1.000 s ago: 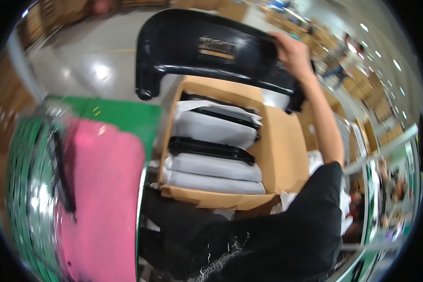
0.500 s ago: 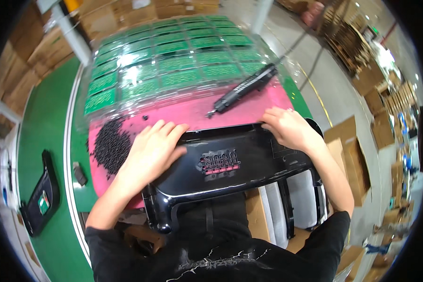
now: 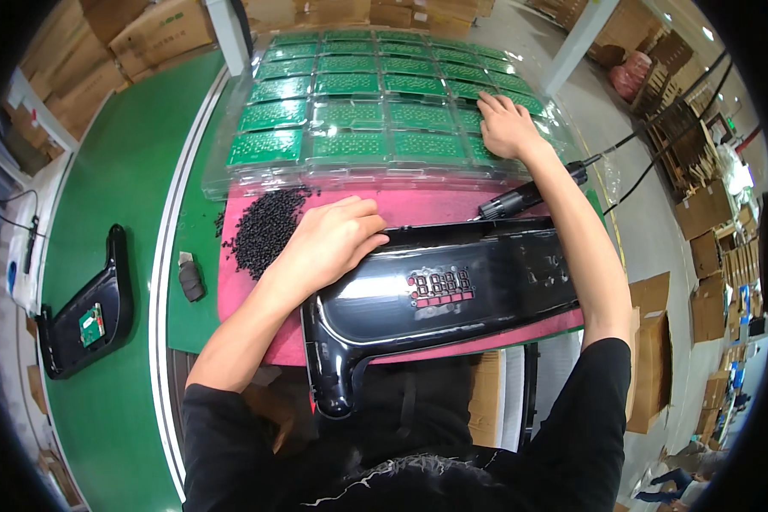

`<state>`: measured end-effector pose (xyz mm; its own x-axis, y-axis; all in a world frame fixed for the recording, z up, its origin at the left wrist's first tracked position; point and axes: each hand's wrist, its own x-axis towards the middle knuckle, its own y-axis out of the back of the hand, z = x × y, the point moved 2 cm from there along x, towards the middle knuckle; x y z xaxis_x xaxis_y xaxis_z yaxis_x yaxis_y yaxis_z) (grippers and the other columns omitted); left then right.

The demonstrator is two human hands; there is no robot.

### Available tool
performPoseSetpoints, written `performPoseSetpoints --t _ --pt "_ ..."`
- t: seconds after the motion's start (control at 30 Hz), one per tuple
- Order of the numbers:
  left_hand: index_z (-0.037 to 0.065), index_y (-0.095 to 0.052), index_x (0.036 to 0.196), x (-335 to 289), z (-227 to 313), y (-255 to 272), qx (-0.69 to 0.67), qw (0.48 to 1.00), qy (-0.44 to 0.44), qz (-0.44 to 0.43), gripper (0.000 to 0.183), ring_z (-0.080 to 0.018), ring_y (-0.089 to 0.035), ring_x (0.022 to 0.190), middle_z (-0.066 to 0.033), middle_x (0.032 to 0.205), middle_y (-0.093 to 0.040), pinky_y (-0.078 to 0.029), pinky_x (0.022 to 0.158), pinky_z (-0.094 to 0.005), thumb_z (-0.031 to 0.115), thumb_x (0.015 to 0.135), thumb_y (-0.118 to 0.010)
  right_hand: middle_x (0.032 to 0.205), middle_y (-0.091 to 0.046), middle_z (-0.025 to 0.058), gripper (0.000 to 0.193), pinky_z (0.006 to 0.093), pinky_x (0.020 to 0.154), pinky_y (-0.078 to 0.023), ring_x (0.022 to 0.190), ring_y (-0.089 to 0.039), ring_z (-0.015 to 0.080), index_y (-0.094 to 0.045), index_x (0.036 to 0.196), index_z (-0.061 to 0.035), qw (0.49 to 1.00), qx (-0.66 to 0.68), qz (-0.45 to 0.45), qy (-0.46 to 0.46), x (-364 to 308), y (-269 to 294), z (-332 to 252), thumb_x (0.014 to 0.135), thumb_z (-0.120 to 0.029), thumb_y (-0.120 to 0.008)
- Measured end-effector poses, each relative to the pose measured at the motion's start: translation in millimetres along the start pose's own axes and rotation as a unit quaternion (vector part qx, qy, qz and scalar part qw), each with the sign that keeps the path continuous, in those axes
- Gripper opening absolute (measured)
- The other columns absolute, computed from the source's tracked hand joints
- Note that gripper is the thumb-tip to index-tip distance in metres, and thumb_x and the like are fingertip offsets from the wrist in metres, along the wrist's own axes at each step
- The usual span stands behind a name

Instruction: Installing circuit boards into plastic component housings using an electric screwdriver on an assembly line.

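Note:
A black plastic housing (image 3: 503,294) with a cut-out display window lies in front of me on a pink mat (image 3: 435,198). My left hand (image 3: 337,239) is closed over its far left edge, fingers on top of the rim. My right hand (image 3: 510,128) reaches past the housing to clear plastic trays (image 3: 307,175) filled with rows of green circuit boards (image 3: 418,115). Its fingers are slightly apart and touch down at a board on the right side; the thumb is hard to see. Under my right forearm lies a black electric screwdriver (image 3: 520,200), partly hidden.
A heap of small black screws (image 3: 269,226) lies left of my left hand. Further left are a dark-handled small tool (image 3: 190,277) and, on the green conveyor (image 3: 145,136), another black housing (image 3: 119,299) holding a circuit board. An open cardboard box (image 3: 651,367) stands at the right.
My right hand has left the housing's far right edge and moved out to the circuit boards. My left hand still holds the far left edge. The view has shifted.

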<state>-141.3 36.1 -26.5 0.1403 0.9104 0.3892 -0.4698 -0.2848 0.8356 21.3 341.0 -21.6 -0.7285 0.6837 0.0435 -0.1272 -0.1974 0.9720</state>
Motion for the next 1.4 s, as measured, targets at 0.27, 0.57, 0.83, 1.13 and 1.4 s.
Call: performPoseSetpoints --t 0.27,0.57,0.83,1.13,1.4 --pt "0.004 -0.068 0.104 2 5 12 0.009 0.997 0.001 0.072 0.031 -0.0289 -0.06 0.095 -0.0095 0.101 -0.065 -0.046 0.088 -0.0406 0.023 0.081 -0.075 0.113 -0.063 0.0124 0.035 0.0378 0.092 -0.047 0.108 -0.059 0.0306 -0.06 0.114 -0.0008 0.892 0.137 0.399 0.162 -44 69 -17 0.079 0.002 -0.062" --pt "0.006 -0.061 0.129 0 26 30 0.08 0.982 -0.041 0.168 0.076 -0.0298 -0.054 0.109 -0.0086 0.122 -0.063 -0.046 0.094 -0.0404 0.007 0.058 -0.086 0.112 -0.063 0.0183 0.039 0.0394 0.093 -0.049 0.108 -0.061 0.035 -0.059 0.114 0.001 0.839 0.446 0.13 0.283 -154 116 -91 0.076 0.01 -0.056" --pt "0.006 -0.065 0.112 -4 30 30 -0.024 0.984 -0.092 0.153 0.06 -0.0304 -0.061 0.101 -0.0091 0.107 -0.065 -0.049 0.089 -0.0418 0.015 0.057 -0.085 0.086 -0.068 0.0094 0.008 0.0254 0.073 -0.053 0.076 -0.068 0.0173 -0.063 0.098 0.0013 0.846 0.48 0.211 0.1 -198 98 -69 0.091 -0.002 -0.065" --pt "0.002 -0.061 0.107 -12 37 13 -0.189 0.978 -0.004 -0.088 0.06 -0.0224 -0.063 0.079 -0.0097 0.096 -0.064 -0.053 0.071 -0.0319 0.021 0.057 -0.089 0.105 -0.064 0.0115 0.073 0.0341 0.08 -0.052 0.091 -0.065 0.0245 -0.058 0.112 -0.0017 0.858 0.502 -0.012 0.11 -237 66 -58 0.055 -0.029 -0.095" --pt "0.005 -0.059 0.103 -16 32 4 -0.134 0.976 0.066 -0.157 0.056 -0.024 -0.061 0.073 -0.0071 0.09 -0.061 -0.047 0.06 -0.0351 0.027 0.061 -0.088 0.111 -0.064 0.0124 0.051 0.0366 0.089 -0.05 0.101 -0.062 0.0294 -0.063 0.106 -0.0013 0.866 0.484 0.021 0.121 -228 34 -67 0.063 -0.015 -0.086"
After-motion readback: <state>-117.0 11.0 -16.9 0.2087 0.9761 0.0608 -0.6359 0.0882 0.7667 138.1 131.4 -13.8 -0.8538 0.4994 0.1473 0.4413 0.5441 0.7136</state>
